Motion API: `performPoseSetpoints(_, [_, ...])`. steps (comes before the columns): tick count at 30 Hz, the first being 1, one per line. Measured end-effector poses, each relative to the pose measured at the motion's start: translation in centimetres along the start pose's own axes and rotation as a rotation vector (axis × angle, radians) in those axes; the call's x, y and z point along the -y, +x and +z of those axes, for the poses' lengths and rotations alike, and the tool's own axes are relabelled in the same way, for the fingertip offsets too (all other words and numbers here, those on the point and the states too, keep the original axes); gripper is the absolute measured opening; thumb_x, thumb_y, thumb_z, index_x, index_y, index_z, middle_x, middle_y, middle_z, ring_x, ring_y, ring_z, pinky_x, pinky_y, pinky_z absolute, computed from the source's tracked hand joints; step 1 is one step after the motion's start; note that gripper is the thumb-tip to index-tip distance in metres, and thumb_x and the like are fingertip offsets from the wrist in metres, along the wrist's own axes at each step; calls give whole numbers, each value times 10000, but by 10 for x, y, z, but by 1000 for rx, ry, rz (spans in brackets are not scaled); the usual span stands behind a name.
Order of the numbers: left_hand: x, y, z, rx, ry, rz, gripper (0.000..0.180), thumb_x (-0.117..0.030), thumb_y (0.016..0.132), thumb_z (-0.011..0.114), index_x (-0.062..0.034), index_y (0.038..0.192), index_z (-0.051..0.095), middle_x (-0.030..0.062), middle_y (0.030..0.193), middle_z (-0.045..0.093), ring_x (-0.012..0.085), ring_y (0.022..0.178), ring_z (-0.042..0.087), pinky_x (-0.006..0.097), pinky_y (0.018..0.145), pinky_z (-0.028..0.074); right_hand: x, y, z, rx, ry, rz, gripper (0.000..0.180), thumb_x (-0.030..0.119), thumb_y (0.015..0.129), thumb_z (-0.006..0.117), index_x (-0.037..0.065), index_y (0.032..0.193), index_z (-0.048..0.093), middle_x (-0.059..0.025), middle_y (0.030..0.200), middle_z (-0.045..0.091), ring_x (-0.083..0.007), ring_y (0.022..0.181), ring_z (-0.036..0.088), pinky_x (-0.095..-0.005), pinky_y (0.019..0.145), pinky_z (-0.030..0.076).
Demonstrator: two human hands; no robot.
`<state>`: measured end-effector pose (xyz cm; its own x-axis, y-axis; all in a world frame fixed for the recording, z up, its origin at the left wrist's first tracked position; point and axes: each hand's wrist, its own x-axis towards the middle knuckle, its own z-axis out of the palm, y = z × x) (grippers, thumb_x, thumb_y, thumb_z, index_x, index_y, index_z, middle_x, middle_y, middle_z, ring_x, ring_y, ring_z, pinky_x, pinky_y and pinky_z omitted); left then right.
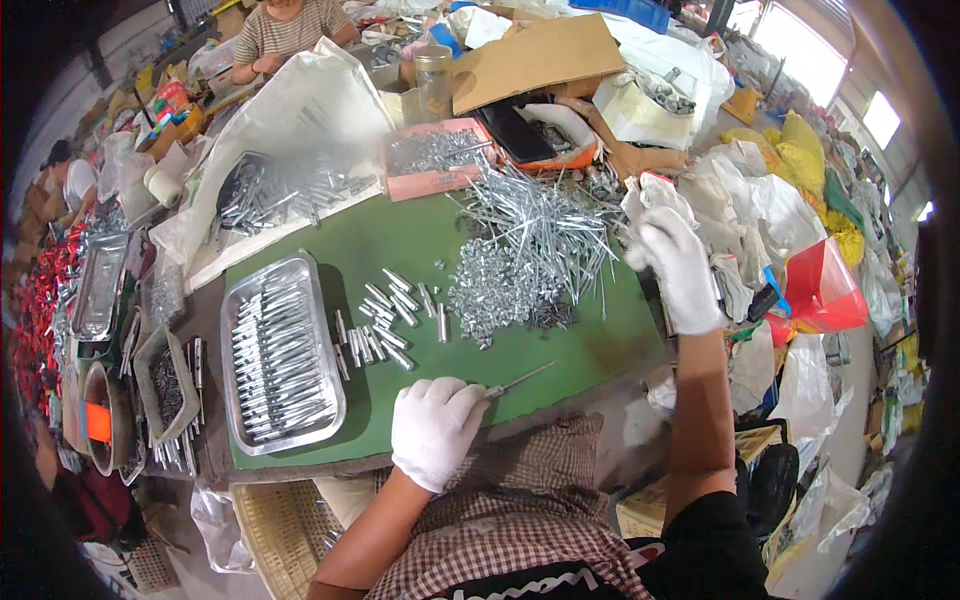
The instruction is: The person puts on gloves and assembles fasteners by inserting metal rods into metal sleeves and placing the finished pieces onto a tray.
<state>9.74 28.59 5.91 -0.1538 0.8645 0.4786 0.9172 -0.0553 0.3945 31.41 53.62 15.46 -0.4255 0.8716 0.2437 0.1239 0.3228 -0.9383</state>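
My left hand (437, 425), in a white glove, is closed near the front edge of the green tabletop (540, 362). Out of its fingers a thin metal rod (526, 376) points to the right, with a small thicker piece at the glove end. My right hand (678, 268), also gloved, is raised by the table's right edge, beside a heap of long thin metal rods (540, 225). Its fingers are curled in, and what they hold, if anything, is hidden. Small metal nuts or sleeves (485, 285) lie heaped in front of the rods. Several loose metal cylinders (385, 315) lie left of them.
A steel tray (232, 400) of lined-up metal cylinders stands at the left. Behind are a white sack (345, 95) with metal parts, a pink box (425, 186) of small parts, a black phone-like slab (512, 132) and cardboard (540, 60). Another person (290, 35) sits at the far side.
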Motion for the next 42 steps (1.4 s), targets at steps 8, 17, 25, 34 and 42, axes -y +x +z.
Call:
performPoseSetpoints(8, [-3, -1, -2, 18, 9, -6, 173, -156, 781, 788, -177, 938, 719, 0, 904, 657, 261, 808, 626, 419, 716, 460, -68, -155, -116, 380, -511, -50, 130, 159, 898, 651, 35, 900, 691, -105, 890, 713, -276, 770, 688, -380, 722, 543])
performPoseSetpoints(17, [0, -1, 4, -11, 14, 7, 167, -156, 776, 791, -171, 925, 718, 5, 903, 654, 260, 802, 623, 416, 710, 460, -24, -121, -54, 121, -934, -56, 185, 132, 908, 588, 115, 1017, 737, -155, 924, 712, -371, 883, 686, -470, 788, 542])
performPoseSetpoints(25, [2, 7, -5, -13, 13, 41, 135, -153, 781, 759, -167, 911, 727, 35, 818, 653, 278, 739, 636, 430, 658, 489, -49, 24, 46, 48, -919, -462, 173, 148, 907, 610, 112, 1013, 740, -141, 962, 685, -354, 917, 671, -456, 810, 538])
performPoseSetpoints(34, [1, -12, 19, 24, 9, 106, 142, -222, 845, 645, -124, 947, 656, 90, 883, 603, 281, 813, 661, 434, 686, 537, -99, 49, 41, 4, -1139, -446, 176, 76, 773, 728, 65, 915, 625, -166, 957, 604, -388, 902, 625, -516, 811, 493])
performPoseSetpoints(42, [-1, -14, 5, 31, 21, -36, 138, -278, 876, 685, -157, 942, 690, 83, 955, 642, 317, 902, 633, 462, 754, 505, -120, 80, 58, 56, -1116, -576, 135, 35, 728, 664, 44, 830, 575, -191, 875, 584, -414, 839, 600, -520, 758, 461])
